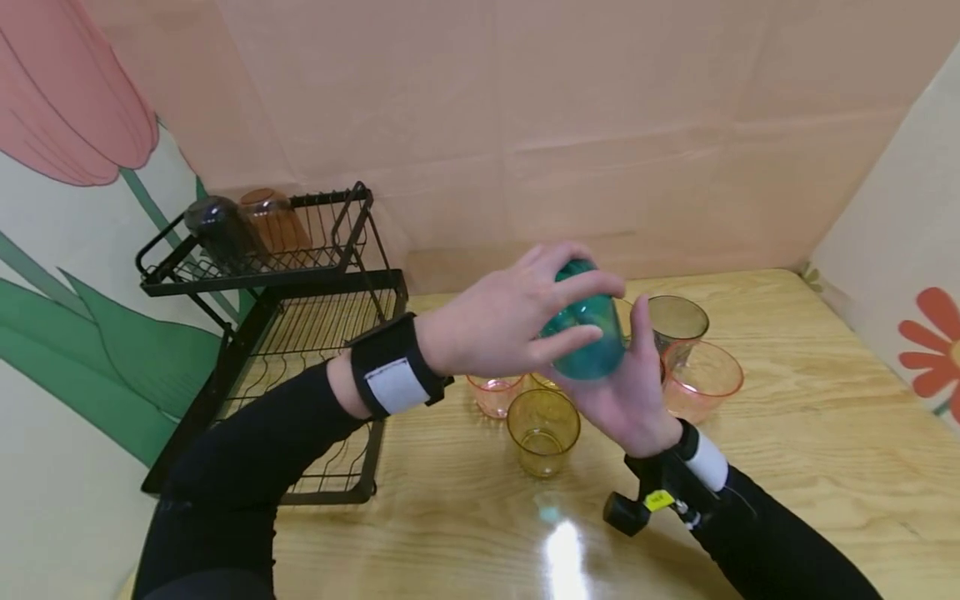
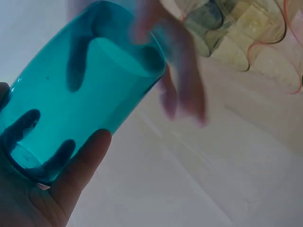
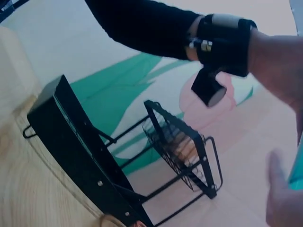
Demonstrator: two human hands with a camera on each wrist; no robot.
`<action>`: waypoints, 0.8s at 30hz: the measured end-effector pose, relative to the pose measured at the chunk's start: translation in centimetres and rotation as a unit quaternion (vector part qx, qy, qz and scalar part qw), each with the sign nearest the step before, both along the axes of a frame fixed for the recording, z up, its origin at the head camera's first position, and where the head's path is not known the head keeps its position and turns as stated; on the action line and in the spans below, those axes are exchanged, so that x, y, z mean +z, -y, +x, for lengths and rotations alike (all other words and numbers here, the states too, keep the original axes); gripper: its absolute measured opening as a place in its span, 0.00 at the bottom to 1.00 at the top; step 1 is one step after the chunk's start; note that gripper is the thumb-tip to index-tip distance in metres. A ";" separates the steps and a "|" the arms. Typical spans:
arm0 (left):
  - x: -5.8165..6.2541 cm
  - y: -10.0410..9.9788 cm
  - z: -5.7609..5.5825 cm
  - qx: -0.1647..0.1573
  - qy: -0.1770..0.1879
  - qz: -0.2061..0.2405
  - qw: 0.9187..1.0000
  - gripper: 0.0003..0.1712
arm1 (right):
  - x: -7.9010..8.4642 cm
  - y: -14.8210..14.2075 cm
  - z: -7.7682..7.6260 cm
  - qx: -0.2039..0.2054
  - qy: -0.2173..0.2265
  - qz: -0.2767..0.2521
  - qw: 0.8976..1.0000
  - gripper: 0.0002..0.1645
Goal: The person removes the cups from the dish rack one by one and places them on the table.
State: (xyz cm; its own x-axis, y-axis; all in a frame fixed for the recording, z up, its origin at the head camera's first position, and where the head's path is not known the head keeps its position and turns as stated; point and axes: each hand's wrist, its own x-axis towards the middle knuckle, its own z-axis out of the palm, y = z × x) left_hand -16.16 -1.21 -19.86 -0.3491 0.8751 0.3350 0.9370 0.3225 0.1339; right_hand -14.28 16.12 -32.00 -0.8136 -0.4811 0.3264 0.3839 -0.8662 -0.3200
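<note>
A teal see-through cup (image 1: pixel 588 342) is held up above the table, tilted, by my left hand (image 1: pixel 510 321), whose fingers curl round its side. In the left wrist view the teal cup (image 2: pixel 94 90) shows several fingertips through its wall. Close beside it is my right hand (image 1: pixel 618 400), thumb raised and straight, palm towards the cup. Its fingers blur near the cup's rim in the left wrist view; whether they touch is unclear. Below the hands stand an amber cup (image 1: pixel 543 433) and a pink cup (image 1: pixel 495 398), both upright.
To the left stands a black two-tier dish rack (image 1: pixel 371 454). A dark cup (image 1: pixel 217 229) and a brown cup (image 1: pixel 275 223) lie upside down on its upper tier. Right of the hands are a grey cup (image 1: pixel 678 321) and a pink-rimmed cup (image 1: pixel 703 382) on the wooden table (image 1: pixel 825 417).
</note>
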 end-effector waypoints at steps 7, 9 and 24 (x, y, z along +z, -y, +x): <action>-0.9 0.4 0.2 -0.008 -0.004 0.028 1.000 0.23 | 0.0 0.6 0.5 -0.037 -0.004 0.013 0.999 0.28; -1.1 0.6 0.3 -0.011 -0.006 0.032 0.999 0.25 | 0.0 0.4 0.6 -0.054 -0.014 0.033 0.998 0.27; -6.0 7.1 1.4 0.026 0.021 0.047 0.998 0.37 | 0.1 -5.3 1.0 -0.322 -0.192 0.419 0.827 0.19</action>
State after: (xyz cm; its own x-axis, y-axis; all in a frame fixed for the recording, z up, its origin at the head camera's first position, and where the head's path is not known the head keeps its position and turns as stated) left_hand -14.81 -8.35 -25.82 -0.4090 0.8211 0.3981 0.9121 0.3551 0.2047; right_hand -13.24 21.45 -31.91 -0.9032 -0.1763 0.3913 -0.3396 -0.2638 -0.9028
